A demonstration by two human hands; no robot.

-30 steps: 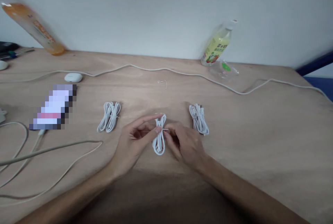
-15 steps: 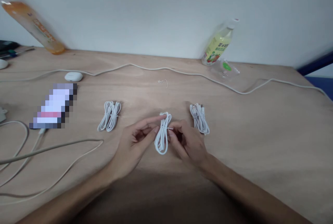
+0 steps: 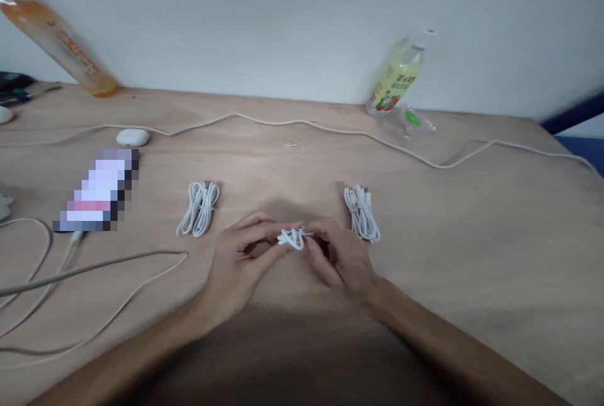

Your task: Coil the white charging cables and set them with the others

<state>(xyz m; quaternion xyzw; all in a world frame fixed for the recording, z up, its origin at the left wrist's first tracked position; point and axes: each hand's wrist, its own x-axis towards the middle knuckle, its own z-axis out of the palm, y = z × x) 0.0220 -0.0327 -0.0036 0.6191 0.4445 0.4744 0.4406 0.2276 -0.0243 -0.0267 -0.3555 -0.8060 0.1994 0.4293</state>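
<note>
Both hands meet over the middle of the wooden table (image 3: 472, 255). My left hand (image 3: 240, 261) pinches the left side of a small coiled white cable bundle (image 3: 291, 239). My right hand (image 3: 342, 258) pinches its right side, where a thin twist tie sticks out. The bundle is tipped end-on toward me, so it looks short. Two more tied white cable bundles lie flat, one to the left (image 3: 199, 208) and one to the right (image 3: 361, 213) of my hands.
A long white cord (image 3: 330, 132) runs across the back of the table. A yellow-label bottle (image 3: 395, 75) stands at the back right, an orange bottle (image 3: 61, 47) at the back left. A white earbud case (image 3: 133, 136), a blurred phone (image 3: 97, 192) and loose cables (image 3: 94, 264) lie left.
The bundle, which hung lengthwise between my fingers, has been tipped up end-on and now looks short. Both hands stayed in the same place.
</note>
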